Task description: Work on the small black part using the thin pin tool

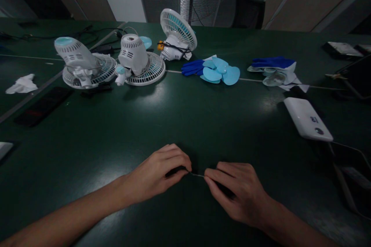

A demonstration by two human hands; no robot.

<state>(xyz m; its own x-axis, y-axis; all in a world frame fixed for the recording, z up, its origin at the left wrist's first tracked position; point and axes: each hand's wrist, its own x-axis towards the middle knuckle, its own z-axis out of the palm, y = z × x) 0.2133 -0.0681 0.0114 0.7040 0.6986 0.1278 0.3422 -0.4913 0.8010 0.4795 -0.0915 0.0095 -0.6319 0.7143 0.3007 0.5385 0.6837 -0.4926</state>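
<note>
Between my two hands runs a small thin pale strip [198, 175], seen almost edge-on; its kind I cannot make out. My left hand [162, 170] pinches its left end between thumb and forefinger. At the opposite end, my right hand [236, 189] grips it the same way, thumb against the bent fingers. Both hands are held low over the dark green table [139, 131], close to its near side. The parts of the strip inside the fingertips are hidden.
Along the back lie white fans [142, 73], [87, 65], a tilted fan [178, 34], light blue fan blades [222, 70] and blue gloves [272, 63]. A white device [308, 119] lies right. A black phone-like slab [43, 106] and crumpled tissue [22, 84] are left.
</note>
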